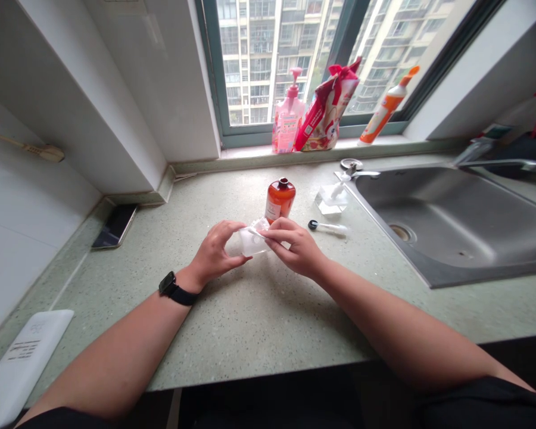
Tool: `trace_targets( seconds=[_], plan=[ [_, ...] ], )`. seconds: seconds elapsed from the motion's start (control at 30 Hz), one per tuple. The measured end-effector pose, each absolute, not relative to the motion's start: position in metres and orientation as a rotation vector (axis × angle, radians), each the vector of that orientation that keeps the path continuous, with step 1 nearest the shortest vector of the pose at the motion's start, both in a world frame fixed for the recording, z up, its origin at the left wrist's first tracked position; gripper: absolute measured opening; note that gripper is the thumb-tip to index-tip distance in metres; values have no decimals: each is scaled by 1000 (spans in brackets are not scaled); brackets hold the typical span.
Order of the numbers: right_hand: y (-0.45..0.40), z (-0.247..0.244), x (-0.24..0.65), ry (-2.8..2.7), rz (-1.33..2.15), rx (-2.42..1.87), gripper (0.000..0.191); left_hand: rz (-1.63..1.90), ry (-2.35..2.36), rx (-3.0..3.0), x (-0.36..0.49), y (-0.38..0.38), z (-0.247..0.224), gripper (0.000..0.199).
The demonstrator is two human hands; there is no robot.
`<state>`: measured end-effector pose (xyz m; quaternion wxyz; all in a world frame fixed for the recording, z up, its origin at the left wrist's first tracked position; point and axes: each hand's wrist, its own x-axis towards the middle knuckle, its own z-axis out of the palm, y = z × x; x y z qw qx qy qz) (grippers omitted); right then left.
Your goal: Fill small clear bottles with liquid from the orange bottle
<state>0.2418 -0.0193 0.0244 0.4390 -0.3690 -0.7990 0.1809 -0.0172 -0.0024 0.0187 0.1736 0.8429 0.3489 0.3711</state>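
My left hand (217,250), a dark watch on its wrist, is curled round the side of a small translucent container (253,243) above the counter. The fingers of my right hand (295,245) are closed at the container's right upper edge, pinching a thin white piece that looks like crumpled tissue (259,224). Just behind them stands an amber bottle (280,199), upright and uncapped, with a pale label. A clear square pump bottle (332,199) is to the right. Nearer lies a clear tube-like piece with a black end (328,228), perhaps a dropper.
A steel sink (422,274) with a faucet (500,158) takes up the right side. On the windowsill are a pink pump bottle (288,122), a red bag (328,113) and an orange bottle (384,113). A phone (115,226) and a white slab-like device (29,357) lie left.
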Motion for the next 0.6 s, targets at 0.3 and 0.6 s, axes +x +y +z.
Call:
trace_targets(
  seconds=[0.3, 0.6],
  plan=[
    [-15, 16, 241, -1933, 567, -923, 27, 1050, 938, 2375, -18, -1, 19, 58],
    [-11, 16, 244, -1986, 635, -894, 29, 1025, 895, 2361, -18, 0, 20, 60]
  ],
)
